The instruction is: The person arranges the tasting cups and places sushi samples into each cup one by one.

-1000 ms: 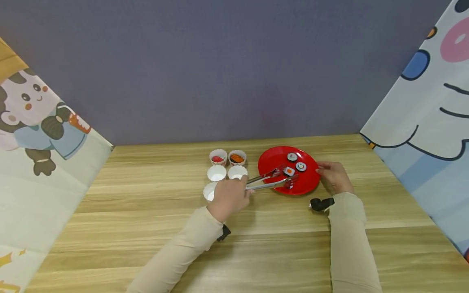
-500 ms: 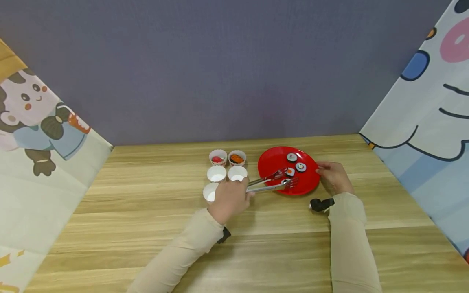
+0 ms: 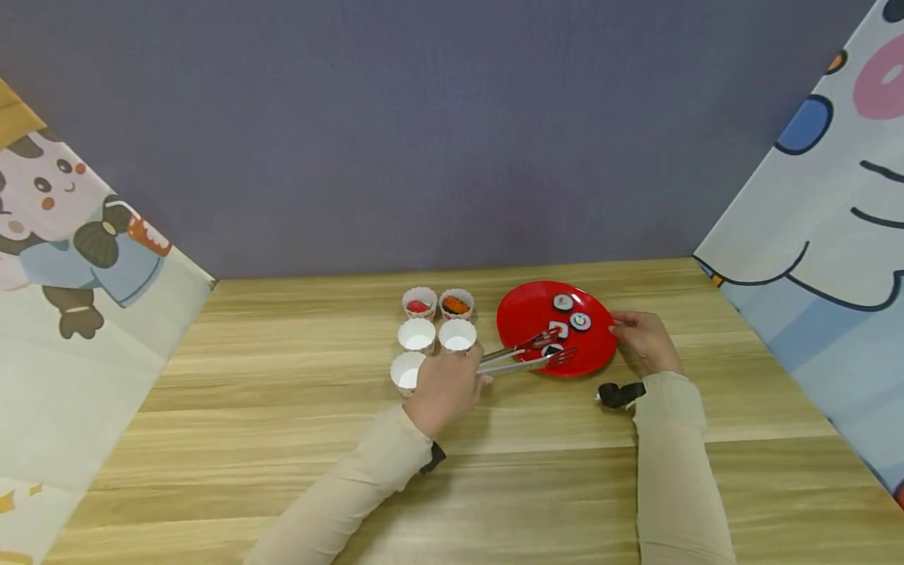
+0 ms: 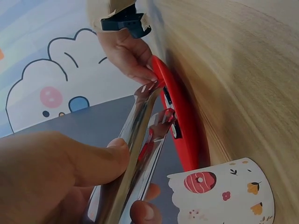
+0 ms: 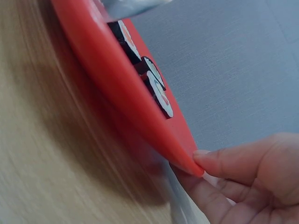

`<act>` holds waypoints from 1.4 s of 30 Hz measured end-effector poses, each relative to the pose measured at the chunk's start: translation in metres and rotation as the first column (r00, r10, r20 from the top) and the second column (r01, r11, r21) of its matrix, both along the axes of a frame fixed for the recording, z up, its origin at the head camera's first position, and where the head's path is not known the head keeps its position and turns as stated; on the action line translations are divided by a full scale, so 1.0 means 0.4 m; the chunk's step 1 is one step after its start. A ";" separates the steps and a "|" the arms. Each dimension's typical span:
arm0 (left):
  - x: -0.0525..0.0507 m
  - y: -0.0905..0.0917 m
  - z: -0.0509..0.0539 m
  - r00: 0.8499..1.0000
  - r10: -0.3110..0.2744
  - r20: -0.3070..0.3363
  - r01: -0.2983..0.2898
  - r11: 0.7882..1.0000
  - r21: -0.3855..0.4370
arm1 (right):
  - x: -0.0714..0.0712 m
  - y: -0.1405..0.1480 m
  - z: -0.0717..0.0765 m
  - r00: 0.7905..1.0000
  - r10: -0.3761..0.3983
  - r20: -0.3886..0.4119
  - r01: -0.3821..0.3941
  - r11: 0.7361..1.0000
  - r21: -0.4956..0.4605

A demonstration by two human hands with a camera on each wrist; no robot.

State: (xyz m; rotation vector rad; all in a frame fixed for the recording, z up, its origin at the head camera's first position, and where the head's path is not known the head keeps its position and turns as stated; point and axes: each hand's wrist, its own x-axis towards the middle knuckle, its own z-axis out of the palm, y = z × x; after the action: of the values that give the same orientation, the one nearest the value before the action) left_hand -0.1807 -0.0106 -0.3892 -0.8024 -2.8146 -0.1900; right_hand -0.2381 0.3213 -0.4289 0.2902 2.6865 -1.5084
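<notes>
In the head view my left hand [image 3: 446,386] grips a pair of metal tongs [image 3: 512,362] with fork-like ends. The tong ends are spread over the red plate [image 3: 521,306]. Between them lies a dark-edged sushi roll [image 3: 552,350], partly hidden; whether they touch it I cannot tell. An orange-centred sushi roll [image 3: 559,328] sits beside the far tong end. Two round sushi rolls, one at the back [image 3: 563,302] and one to the right [image 3: 580,321], lie farther up. My right hand [image 5: 243,175] pinches the plate's right rim between thumb and fingers.
Left of the plate stand several paper cups. One back cup [image 3: 420,304] holds a red piece, the other [image 3: 457,304] an orange-topped one. A front cup [image 3: 406,372] is partly behind my left hand. A grey wall [image 3: 452,141] rises behind the wooden table [image 3: 282,377].
The tong ends have shifted slightly toward the near side of the plate, from around the orange-centred roll to around the dark-edged one. My right hand stays on the rim.
</notes>
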 end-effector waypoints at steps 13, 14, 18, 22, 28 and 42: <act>-0.008 -0.003 0.011 0.999 0.005 -0.047 -0.007 0.999 -0.044 | -0.013 -0.002 0.009 0.998 -0.047 0.050 0.047 0.999 -0.002; -0.009 -0.003 0.013 0.999 0.008 -0.042 -0.010 0.999 -0.052 | -0.014 -0.001 0.009 0.998 -0.048 0.049 0.048 0.999 0.002; -0.014 -0.007 0.021 1.000 0.031 0.000 -0.031 0.996 -0.086 | -0.015 -0.001 0.009 0.998 -0.045 0.043 0.045 0.999 0.001; -0.018 -0.017 0.024 0.998 0.057 -0.003 -0.057 0.993 -0.108 | -0.017 -0.005 0.011 0.998 -0.040 0.044 0.040 0.999 0.000; -0.023 -0.038 0.029 0.994 0.061 -0.091 -0.069 0.993 -0.093 | -0.020 -0.009 0.014 0.999 -0.034 0.032 0.034 0.999 0.012; -0.014 -0.090 0.044 0.994 0.109 -0.012 -0.109 0.994 -0.026 | -0.001 0.004 -0.002 1.000 0.011 -0.006 -0.011 1.000 0.025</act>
State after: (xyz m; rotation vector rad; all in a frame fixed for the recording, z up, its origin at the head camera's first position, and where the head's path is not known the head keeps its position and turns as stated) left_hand -0.1861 -0.0466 -0.3717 -0.6503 -2.8473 -0.1309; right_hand -0.2386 0.3227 -0.4297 0.2723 2.7088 -1.4760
